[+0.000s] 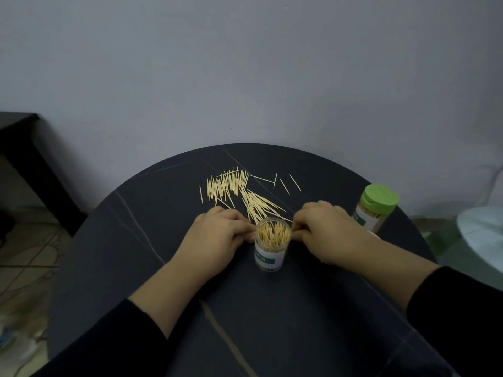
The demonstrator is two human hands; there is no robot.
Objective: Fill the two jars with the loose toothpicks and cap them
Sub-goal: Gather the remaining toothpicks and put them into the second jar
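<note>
From where I sit the left hand has its fingers curled in, tips against the wall of the open jar. I cannot tell whether that grip clasps the glass or pinches a few sticks. The jar stands upright on the desk between both hands, packed nearly to the rim. The right hand mirrors the left, thumb and fingertips at the rim, and its grip is just as unclear to me.

My worry is the jar. It is tall and narrow, so a nudge from either side could tip it and spill the lot. Since it is so full, forcing more in could snap sticks or leave points proud of the rim, which I judge would stop a cap from seating.

The loose toothpicks lie fanned just beyond the hands, with a few strays further right. Both wrists and the jar stand between me and them. At the right edge the second jar is filled and wears its green lid. I see no lid for the open one
</note>
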